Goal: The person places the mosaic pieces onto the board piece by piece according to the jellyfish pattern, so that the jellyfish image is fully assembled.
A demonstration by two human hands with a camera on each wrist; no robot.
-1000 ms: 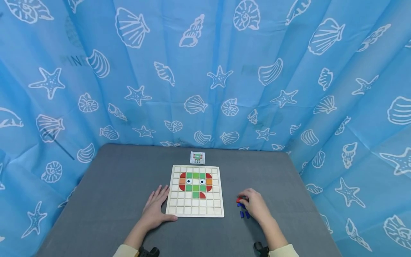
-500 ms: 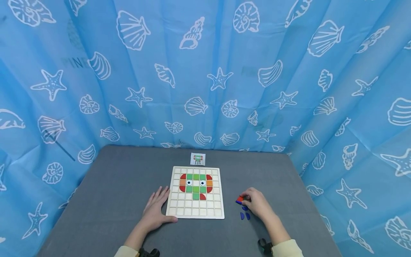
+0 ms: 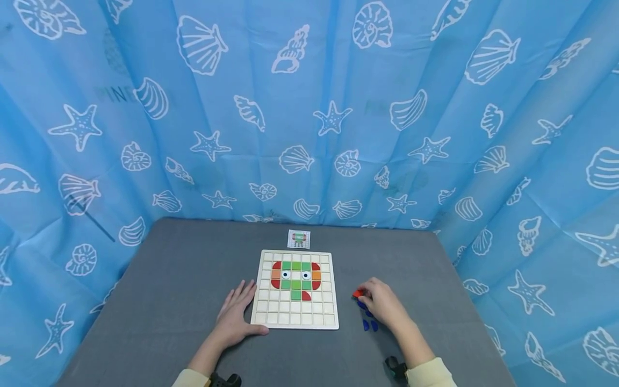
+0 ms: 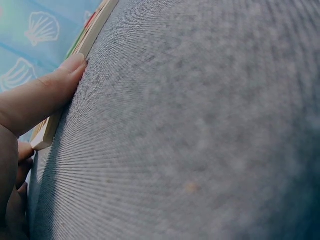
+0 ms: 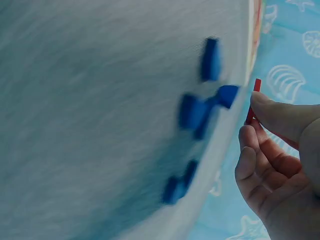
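My right hand (image 3: 384,302) pinches a thin red tile (image 5: 257,86) between thumb and fingers, raised above the table to the right of the board; its full outline is hidden by the fingers. Several blue tiles with a curved side (image 3: 366,325) lie on the cloth below and beside this hand. My left hand (image 3: 233,320) lies with spread fingers at the left side of the white grid board (image 3: 295,321), the thumb (image 4: 70,72) touching its front edge. On the board, green, red and orange tiles and two eye tiles (image 3: 306,275) form a face-like pattern, with a red quarter-circle tile (image 3: 306,295) below.
A small printed card (image 3: 299,239) showing a similar coloured pattern lies behind the board. Grey cloth (image 3: 193,258) covers the table. A blue curtain (image 3: 319,134) with white shells and starfish hangs round the back and sides.
The red tile has come up off the blue tiles in my right hand, which has shifted slightly away from me and to the left. My left hand stays at the board.
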